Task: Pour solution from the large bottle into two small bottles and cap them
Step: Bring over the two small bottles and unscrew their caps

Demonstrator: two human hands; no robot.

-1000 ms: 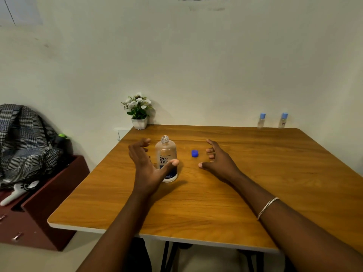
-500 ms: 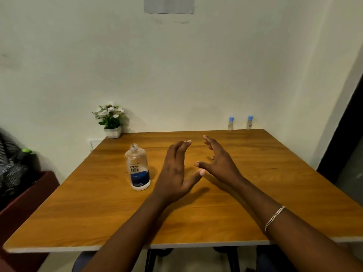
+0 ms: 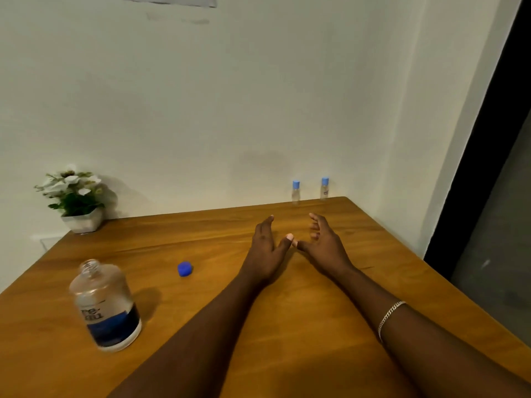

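The large clear bottle point(image 3: 105, 307) with a blue and white label stands uncapped at the near left of the wooden table point(image 3: 287, 326). Its blue cap point(image 3: 184, 268) lies loose on the wood to the right of it. Two small clear bottles, one point(image 3: 295, 192) and another point(image 3: 324, 187), stand capped in light blue at the table's far edge by the wall. My left hand point(image 3: 265, 248) and my right hand point(image 3: 323, 244) reach side by side over the middle of the table, fingers spread, thumbs almost touching, both short of the small bottles and holding nothing.
A small white pot of artificial white flowers point(image 3: 76, 201) stands at the table's far left corner. A dark doorway point(image 3: 488, 168) runs down the right side past the table's right edge. A bracelet point(image 3: 389, 315) circles my right wrist.
The view has swung right and closer. My left hand has left the large bottle and both hands have moved forward and right toward the two small bottles.
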